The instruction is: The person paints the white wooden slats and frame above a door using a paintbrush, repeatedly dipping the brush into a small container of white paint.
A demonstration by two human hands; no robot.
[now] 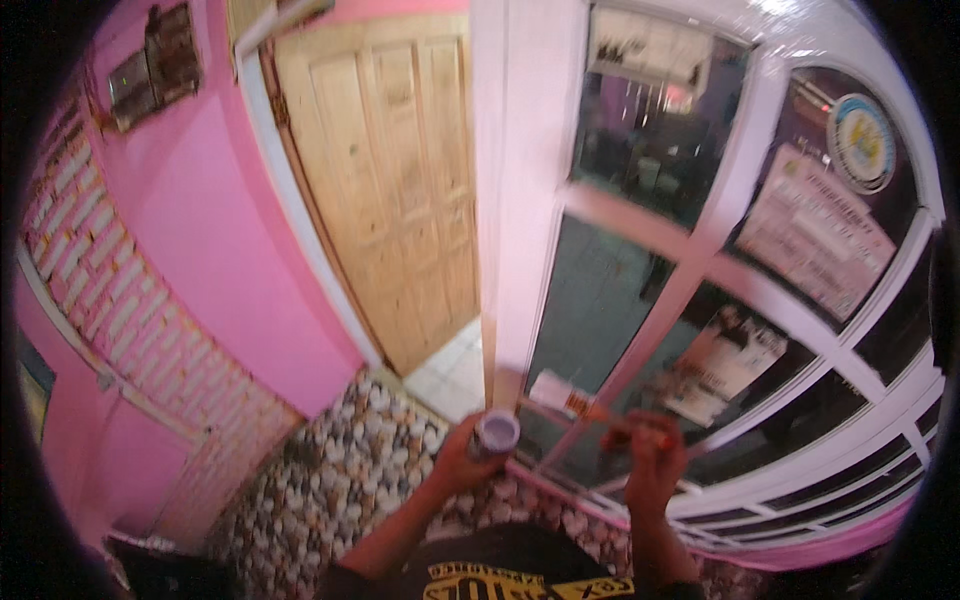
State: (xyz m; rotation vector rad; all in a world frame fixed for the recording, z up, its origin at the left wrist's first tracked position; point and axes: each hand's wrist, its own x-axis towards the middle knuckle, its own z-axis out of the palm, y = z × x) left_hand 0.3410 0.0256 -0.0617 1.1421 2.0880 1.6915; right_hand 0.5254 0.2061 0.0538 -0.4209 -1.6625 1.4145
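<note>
My left hand [462, 458] is wrapped round a small cup [498, 432] of pale lilac paint, held upright in front of the glazed panel's lower left part. At the lower right, my right hand [652, 455] grips a paintbrush [600, 412] with an orange handle. Its light-coloured head points left, just above and right of the cup, in front of the white-and-pink window frame [693, 258]; whether it touches the frame I cannot tell. Paper sheets [805, 235] and a round sticker [860, 140] are on the dark panes.
A pale wooden door [385, 170] stands ahead beside white tiles [450, 365]. A pink wall [210, 220] with painted brickwork [100, 240] runs along the left, a dark box [155, 70] mounted high on it. Pebble-patterned flooring [330, 460] lies below. A dark object [160, 570] sits at the lower left.
</note>
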